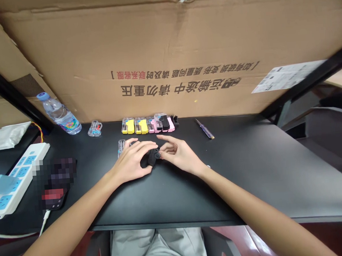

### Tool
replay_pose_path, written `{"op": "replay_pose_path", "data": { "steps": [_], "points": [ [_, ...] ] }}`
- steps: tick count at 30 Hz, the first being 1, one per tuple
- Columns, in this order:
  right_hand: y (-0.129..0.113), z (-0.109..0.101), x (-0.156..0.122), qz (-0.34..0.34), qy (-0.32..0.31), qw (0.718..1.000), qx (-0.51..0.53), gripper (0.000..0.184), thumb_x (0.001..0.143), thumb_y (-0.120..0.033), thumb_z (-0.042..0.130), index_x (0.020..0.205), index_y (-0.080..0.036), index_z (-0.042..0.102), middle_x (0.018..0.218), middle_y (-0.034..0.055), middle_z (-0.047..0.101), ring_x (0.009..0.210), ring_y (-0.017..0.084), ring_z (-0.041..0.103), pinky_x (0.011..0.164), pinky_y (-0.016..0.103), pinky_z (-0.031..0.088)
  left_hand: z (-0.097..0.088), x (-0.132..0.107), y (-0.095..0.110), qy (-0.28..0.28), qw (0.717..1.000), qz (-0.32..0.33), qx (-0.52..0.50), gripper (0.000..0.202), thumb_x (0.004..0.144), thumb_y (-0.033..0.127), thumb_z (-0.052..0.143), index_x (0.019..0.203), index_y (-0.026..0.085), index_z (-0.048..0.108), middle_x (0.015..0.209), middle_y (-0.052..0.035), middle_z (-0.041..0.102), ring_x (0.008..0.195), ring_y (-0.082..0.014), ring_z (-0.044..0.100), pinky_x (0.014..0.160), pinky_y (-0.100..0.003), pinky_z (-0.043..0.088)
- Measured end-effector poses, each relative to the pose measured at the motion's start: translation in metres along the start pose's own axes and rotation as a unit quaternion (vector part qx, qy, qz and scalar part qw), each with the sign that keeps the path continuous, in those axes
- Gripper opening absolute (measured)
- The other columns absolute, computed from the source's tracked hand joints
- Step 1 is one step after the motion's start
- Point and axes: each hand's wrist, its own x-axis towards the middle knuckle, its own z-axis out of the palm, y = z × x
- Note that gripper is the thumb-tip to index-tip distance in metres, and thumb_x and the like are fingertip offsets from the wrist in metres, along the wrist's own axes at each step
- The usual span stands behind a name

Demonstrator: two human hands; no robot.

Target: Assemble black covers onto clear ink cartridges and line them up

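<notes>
Near the middle of the table, a small black plastic part (pixel 153 157) with a round dial-like face is held between both hands. My left hand (pixel 133 160) closes on its left side, thumb below and fingers above. With its fingertips, my right hand (pixel 180 154) pinches the right side of the same part. A clear plastic piece (pixel 121 146) lies just behind my left hand, partly covered by it. Behind the hands stands a row of small clear-and-coloured plastic cases: yellow ones (pixel 142 126), pink ones (pixel 155 125) and a black part (pixel 165 122) among them.
A screwdriver (pixel 205 129) lies at the back right. Another clear piece (pixel 95 128) and a water bottle (pixel 61 114) are at the back left. A phone (pixel 59 186) and a power strip (pixel 19 179) lie on the left. A cardboard sheet (pixel 165 42) walls the back.
</notes>
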Motion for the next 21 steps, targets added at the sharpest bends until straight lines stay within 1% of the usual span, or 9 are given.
{"op": "replay_pose_path", "data": {
  "steps": [3,8,11,14,16,18,21],
  "points": [
    [0.001,0.001,-0.001,-0.019,-0.001,1.0,-0.019,0.069,0.086,-0.036,0.079,0.148,-0.013,0.058,0.089,0.0053,0.08,0.082,0.023,0.079,0.089,0.042,0.066,0.0,0.0,0.0,-0.007,1.0,0.004,-0.002,0.059,0.083,0.018,0.07,0.14,0.028,0.062,0.148,-0.0079,0.069,0.136,-0.0283,0.065,0.126,-0.051,0.031],
    [0.002,0.0,-0.001,-0.051,0.001,0.997,-0.049,0.061,0.089,-0.039,0.075,0.145,-0.017,0.06,0.086,0.003,0.079,0.079,0.022,0.077,0.087,0.041,0.066,0.001,-0.001,-0.002,-0.016,1.0,0.012,-0.001,0.059,0.085,0.021,0.073,0.142,0.027,0.059,0.148,-0.0085,0.068,0.137,-0.0283,0.063,0.125,-0.049,0.029],
    [-0.001,-0.002,0.0,-0.049,-0.003,0.998,-0.042,0.059,0.091,-0.041,0.075,0.144,-0.018,0.06,0.089,0.0042,0.08,0.083,0.023,0.078,0.089,0.042,0.066,-0.001,-0.001,-0.003,-0.005,1.0,0.004,0.002,0.056,0.086,0.028,0.079,0.139,0.026,0.06,0.146,-0.0088,0.069,0.135,-0.0289,0.065,0.123,-0.049,0.03],
    [-0.006,-0.001,-0.001,-0.031,-0.005,0.999,-0.024,0.055,0.096,-0.047,0.069,0.142,-0.019,0.062,0.097,0.0067,0.081,0.087,0.024,0.079,0.089,0.043,0.066,-0.004,0.0,-0.003,0.021,1.0,-0.023,0.004,0.056,0.083,0.038,0.086,0.132,0.026,0.063,0.139,-0.0084,0.073,0.128,-0.0306,0.068,0.119,-0.05,0.034],
    [-0.007,0.003,-0.003,-0.027,-0.014,0.999,-0.019,0.057,0.096,-0.048,0.07,0.144,-0.019,0.061,0.101,0.0073,0.08,0.09,0.024,0.079,0.09,0.042,0.066,-0.005,0.001,-0.003,0.041,0.999,-0.035,0.005,0.057,0.08,0.043,0.089,0.128,0.026,0.064,0.133,-0.0079,0.076,0.124,-0.0309,0.07,0.118,-0.05,0.035],
    [-0.006,0.009,-0.006,-0.034,-0.034,0.999,-0.02,0.065,0.092,-0.044,0.075,0.149,-0.02,0.057,0.101,0.0058,0.079,0.093,0.023,0.078,0.092,0.042,0.066,-0.004,0.002,-0.001,0.057,0.997,-0.045,0.011,0.057,0.079,0.044,0.09,0.126,0.025,0.064,0.129,-0.0076,0.076,0.12,-0.0305,0.071,0.117,-0.05,0.036],
    [-0.001,0.013,-0.008,-0.03,-0.06,0.997,-0.022,0.074,0.09,-0.039,0.077,0.156,-0.021,0.049,0.094,0.0025,0.075,0.092,0.022,0.076,0.091,0.041,0.066,-0.007,0.004,-0.002,0.05,0.997,-0.057,0.024,0.057,0.081,0.048,0.089,0.126,0.025,0.064,0.13,-0.0086,0.075,0.122,-0.0315,0.069,0.115,-0.05,0.039]
  ]
}}
